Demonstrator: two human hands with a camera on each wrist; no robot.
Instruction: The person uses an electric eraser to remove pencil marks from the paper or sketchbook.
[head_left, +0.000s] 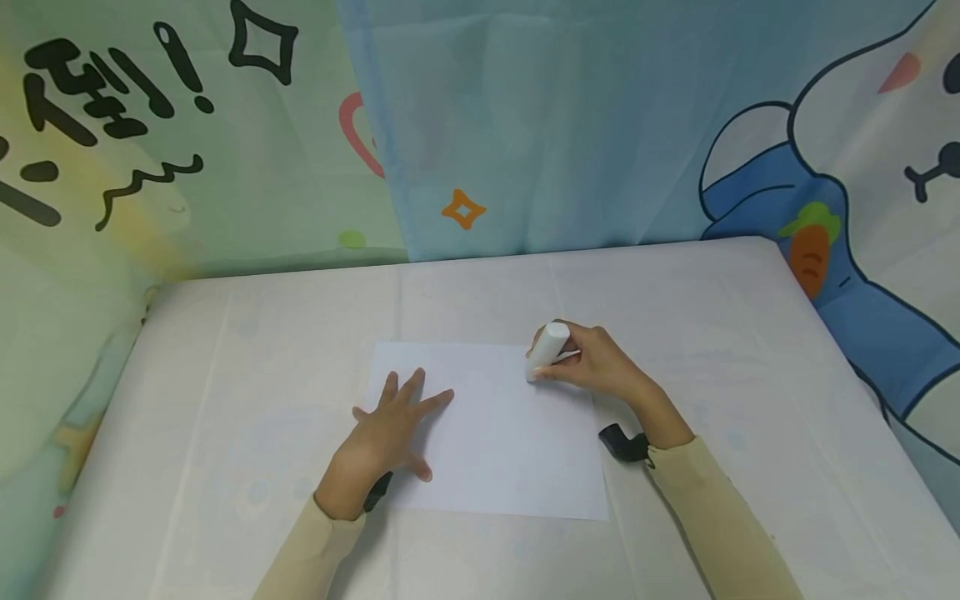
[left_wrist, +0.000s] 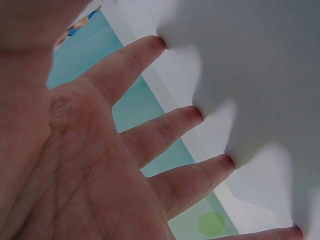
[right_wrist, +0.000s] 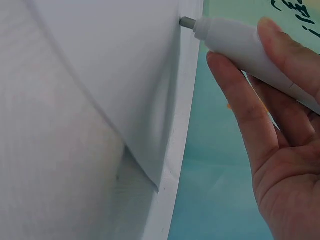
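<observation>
A white sheet of paper (head_left: 495,450) lies on the table. My left hand (head_left: 386,437) rests on its left part with the fingers spread, and in the left wrist view the fingertips (left_wrist: 192,114) touch the paper. Near the sheet's upper right corner, my right hand (head_left: 600,362) holds a thick white marker (head_left: 549,350) between thumb and fingers. The marker stands tilted; in the right wrist view its narrow grey tip (right_wrist: 187,22) meets the paper. No mark on the sheet can be made out.
A white cloth (head_left: 277,400) covers the table. Behind it hangs a printed curtain (head_left: 600,125) with cartoon figures. Black straps (head_left: 624,443) sit at both wrists, below beige sleeves (head_left: 720,517).
</observation>
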